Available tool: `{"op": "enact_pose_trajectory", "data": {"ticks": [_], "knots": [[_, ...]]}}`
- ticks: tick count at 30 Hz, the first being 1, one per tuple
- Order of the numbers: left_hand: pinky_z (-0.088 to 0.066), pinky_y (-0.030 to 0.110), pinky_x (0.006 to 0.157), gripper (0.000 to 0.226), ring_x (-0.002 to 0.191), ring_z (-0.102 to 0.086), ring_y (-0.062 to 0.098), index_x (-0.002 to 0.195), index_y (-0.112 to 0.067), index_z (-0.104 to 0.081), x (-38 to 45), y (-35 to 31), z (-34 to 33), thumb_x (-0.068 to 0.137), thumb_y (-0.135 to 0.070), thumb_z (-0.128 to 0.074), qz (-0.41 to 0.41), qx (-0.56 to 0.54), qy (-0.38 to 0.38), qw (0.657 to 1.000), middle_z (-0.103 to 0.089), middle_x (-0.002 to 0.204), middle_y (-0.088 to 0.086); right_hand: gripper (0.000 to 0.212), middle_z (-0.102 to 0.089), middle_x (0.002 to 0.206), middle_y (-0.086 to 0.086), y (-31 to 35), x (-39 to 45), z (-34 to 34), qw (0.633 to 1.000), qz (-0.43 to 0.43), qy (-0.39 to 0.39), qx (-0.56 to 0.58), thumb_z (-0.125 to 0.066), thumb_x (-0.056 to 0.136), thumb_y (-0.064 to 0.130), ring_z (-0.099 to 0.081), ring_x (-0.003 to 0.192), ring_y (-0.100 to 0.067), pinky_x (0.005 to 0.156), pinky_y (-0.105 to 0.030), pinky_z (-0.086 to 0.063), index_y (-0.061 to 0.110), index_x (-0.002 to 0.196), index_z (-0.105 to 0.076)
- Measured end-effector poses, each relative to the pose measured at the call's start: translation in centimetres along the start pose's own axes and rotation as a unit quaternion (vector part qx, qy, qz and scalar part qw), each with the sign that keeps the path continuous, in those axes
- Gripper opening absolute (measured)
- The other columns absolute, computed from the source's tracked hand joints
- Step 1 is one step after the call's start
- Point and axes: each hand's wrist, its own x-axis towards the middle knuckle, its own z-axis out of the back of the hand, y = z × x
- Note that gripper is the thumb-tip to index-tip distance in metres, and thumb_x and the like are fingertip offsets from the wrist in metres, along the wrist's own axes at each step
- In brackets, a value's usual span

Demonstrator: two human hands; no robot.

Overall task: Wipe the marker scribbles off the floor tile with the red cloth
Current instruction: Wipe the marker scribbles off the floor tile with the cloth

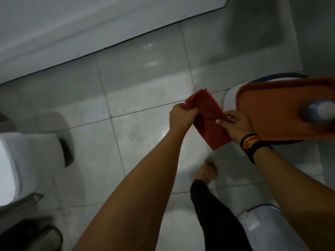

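A folded red cloth [206, 116] hangs in the air above the white tiled floor, held between both hands. My left hand [181, 117] grips its upper left edge with closed fingers. My right hand [235, 125] pinches its right edge; bands and a black strap circle that wrist. Faint yellowish smudges [137, 139] mark the floor tile [145, 127] below and left of the cloth; the blur hides whether they are marker scribbles. A bare foot [208, 171] stands on the floor under the cloth.
An orange tray [279, 113] carrying a blurred bottle [320, 111] sits on a white bucket at the right. A white toilet [27, 160] stands at the left, a dark bin [36, 236] at the bottom left, a white door [90, 24] along the top.
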Motion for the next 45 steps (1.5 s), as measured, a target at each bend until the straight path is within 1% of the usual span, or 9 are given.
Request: {"op": "enact_pose_trajectory", "data": {"ticks": [4, 11, 18, 21, 24, 29, 35, 41, 45], "knots": [[-0.063, 0.056, 0.094, 0.026, 0.104, -0.074, 0.044, 0.104, -0.008, -0.067, 0.2, 10.3, 7.8, 0.08, -0.016, -0.076, 0.045, -0.039, -0.005, 0.998, -0.073, 0.099, 0.016, 0.022, -0.075, 0.104, -0.011, 0.4, -1.7, -10.0, 0.988, 0.019, 0.066, -0.137, -0.073, 0.091, 0.014, -0.071, 0.098, -0.031, 0.094, -0.041, -0.058, 0.016, 0.113, -0.074], [-0.063, 0.055, 0.097, 0.02, 0.106, -0.076, 0.04, 0.092, -0.014, -0.065, 2.6, 32.8, 14.3, 0.079, -0.023, -0.077, 0.16, -0.082, 0.021, 0.984, -0.078, 0.111, 0.022, 0.024, -0.074, 0.12, -0.007, -6.5, -2.7, -30.1, 0.917, 0.025, 0.151, -0.368, -0.068, 0.093, 0.02, -0.069, 0.108, -0.031, 0.095, -0.038, -0.056, 0.028, 0.115, -0.075], [-0.061, 0.049, 0.104, 0.028, 0.108, -0.077, 0.033, 0.117, -0.007, -0.078, 9.2, 49.8, 12.9, 0.096, -0.025, -0.077, 0.178, -0.154, 0.032, 0.971, -0.081, 0.116, 0.017, 0.019, -0.076, 0.111, -0.007, -14.0, 3.2, -42.5, 0.827, 0.065, 0.167, -0.533, -0.072, 0.091, 0.025, -0.07, 0.099, -0.031, 0.082, -0.036, -0.056, 0.026, 0.11, -0.076], [-0.063, 0.042, 0.096, 0.021, 0.097, -0.078, 0.028, 0.101, -0.013, -0.083, 13.1, 53.3, 10.6, 0.093, -0.032, -0.081, 0.149, -0.15, 0.025, 0.977, -0.083, 0.104, 0.015, 0.024, -0.074, 0.111, -0.009, -16.2, 7.9, -45.3, 0.838, 0.13, 0.066, -0.527, -0.073, 0.089, 0.028, -0.068, 0.101, -0.033, 0.083, -0.036, -0.053, 0.021, 0.112, -0.074], [-0.056, 0.037, 0.07, 0.045, 0.073, -0.069, 0.027, 0.072, -0.012, -0.07, 16.0, 55.4, 9.1, 0.1, -0.047, -0.064, 0.109, 0.02, -0.09, 0.99, -0.072, 0.076, 0.011, 0.053, -0.055, 0.145, -0.016, -18.7, 10.4, -47.8, 0.833, 0.241, -0.031, -0.497, -0.063, 0.094, 0.034, -0.048, 0.136, -0.035, 0.116, -0.047, -0.033, 0.014, 0.142, -0.055], [-0.044, 0.044, 0.11, 0.035, 0.127, -0.06, 0.033, 0.129, -0.013, -0.068, 20.5, 59.7, 10.8, 0.11, -0.027, -0.043, -0.049, 0.173, -0.347, 0.921, -0.065, 0.136, 0.012, 0.095, 0.009, 0.169, -0.026, -25.1, 9.4, -53.0, 0.908, 0.11, -0.099, -0.392, -0.043, 0.102, 0.056, 0.008, 0.158, -0.04, 0.127, -0.058, 0.0, -0.004, 0.161, 0.0], [-0.007, 0.05, 0.138, 0.058, 0.17, -0.014, 0.032, 0.171, -0.009, -0.024, 27.7, 63.8, 15.0, 0.116, -0.027, -0.03, -0.139, 0.26, -0.355, 0.887, -0.017, 0.181, 0.014, 0.096, -0.008, 0.167, -0.031, -22.8, 14.0, -60.6, 0.872, 0.125, -0.229, -0.414, -0.027, 0.1, 0.067, -0.005, 0.156, -0.045, 0.124, -0.063, -0.008, -0.008, 0.159, -0.013], [-0.007, 0.051, 0.139, 0.063, 0.17, -0.011, 0.033, 0.172, -0.007, -0.011, 29.9, 63.9, 15.7, 0.115, -0.027, -0.025, -0.149, 0.307, -0.362, 0.868, -0.01, 0.181, 0.016, 0.079, -0.002, 0.171, -0.021, -28.8, 12.5, -59.5, 0.741, 0.428, -0.043, -0.517, -0.031, 0.104, 0.053, 0.0, 0.159, -0.036, 0.128, -0.057, -0.001, 0.005, 0.163, -0.012], [-0.013, 0.051, 0.138, 0.063, 0.17, -0.01, 0.033, 0.172, -0.004, -0.01, 29.7, 63.4, 15.9, 0.115, -0.024, -0.027, -0.145, 0.297, -0.348, 0.877, -0.009, 0.182, 0.017, 0.077, -0.001, 0.172, -0.013, -33.7, 10.8, -50.5, 0.715, 0.425, -0.003, -0.555, -0.036, 0.101, 0.047, -0.006, 0.159, -0.033, 0.128, -0.057, -0.007, 0.015, 0.164, -0.008]]}}
